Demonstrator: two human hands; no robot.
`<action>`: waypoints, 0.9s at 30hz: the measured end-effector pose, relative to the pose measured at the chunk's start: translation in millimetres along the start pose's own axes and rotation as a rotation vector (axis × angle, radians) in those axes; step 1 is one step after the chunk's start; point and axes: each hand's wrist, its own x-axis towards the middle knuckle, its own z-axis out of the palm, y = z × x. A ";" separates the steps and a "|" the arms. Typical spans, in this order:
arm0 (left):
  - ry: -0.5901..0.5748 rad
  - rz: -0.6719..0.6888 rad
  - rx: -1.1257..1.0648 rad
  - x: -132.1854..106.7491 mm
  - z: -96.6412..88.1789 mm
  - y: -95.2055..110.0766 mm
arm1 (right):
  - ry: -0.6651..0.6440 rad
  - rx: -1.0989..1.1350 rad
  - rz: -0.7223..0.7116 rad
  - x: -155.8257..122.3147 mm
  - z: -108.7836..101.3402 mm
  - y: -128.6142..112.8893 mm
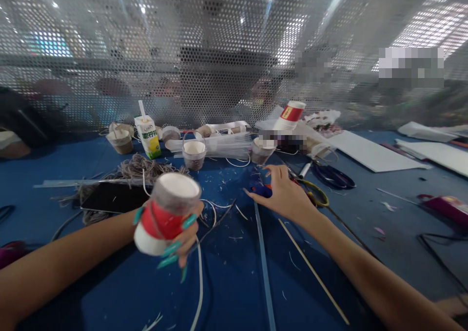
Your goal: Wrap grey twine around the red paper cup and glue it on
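My left hand point(185, 238), with long turquoise nails, is wrapped around a paper cup point(164, 219). The cup is tilted; it is white and red, with grey yarn wound round the part near its top end. Smaller in view is a blue hot glue gun point(259, 182) lying on the table, a long translucent glue stick point(263, 267) running from it toward me. Over the glue gun reaches my right hand point(283, 189), thumb and fingers apart. Whether its fingertips touch the gun I cannot tell. A white cord point(200, 272) hangs down beside the held cup.
Behind lie small cup-shaped baskets point(194, 155), a drink carton point(148, 137), a bundle of clear glue sticks point(223, 146) and another red-white paper cup point(290, 116). Grey yarn point(146, 167) surrounds a phone point(113, 198) at left. Scissors point(332, 175) and a thin wooden stick point(314, 272) are at right.
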 end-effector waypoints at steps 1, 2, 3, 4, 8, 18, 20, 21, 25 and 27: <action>-0.108 -0.006 -0.011 3.3 4.2 4.3 | 0.022 -0.032 -0.010 -0.1 -2.2 -1.0; -0.081 0.059 -0.016 6.6 6.9 8.1 | 0.049 -0.065 -0.020 -0.1 -4.2 -2.0; -0.065 0.115 -0.019 9.6 8.2 11.1 | 0.075 -0.096 -0.029 0.1 -6.1 -2.8; -0.049 0.155 -0.019 12.1 8.2 13.0 | 0.100 -0.124 -0.038 0.2 -7.8 -3.6; 0.135 0.232 0.060 18.0 1.4 11.5 | 0.126 -0.184 -0.066 -0.4 -11.1 -5.1; 0.305 0.277 0.158 23.2 -1.6 8.7 | -0.121 -0.213 -0.147 -12.1 -3.0 0.9; 0.341 0.280 0.188 24.4 0.1 8.3 | -0.128 -0.206 -0.125 -11.0 -0.5 1.7; 0.362 0.278 0.201 24.8 0.6 8.0 | -0.127 -0.200 -0.111 -9.7 0.5 2.5; 0.423 0.275 0.232 25.3 0.6 6.4 | -0.119 -0.139 -0.068 -3.8 3.5 7.3; 0.428 0.273 0.250 25.3 0.0 5.3 | -0.126 -0.084 -0.059 -2.5 4.6 8.2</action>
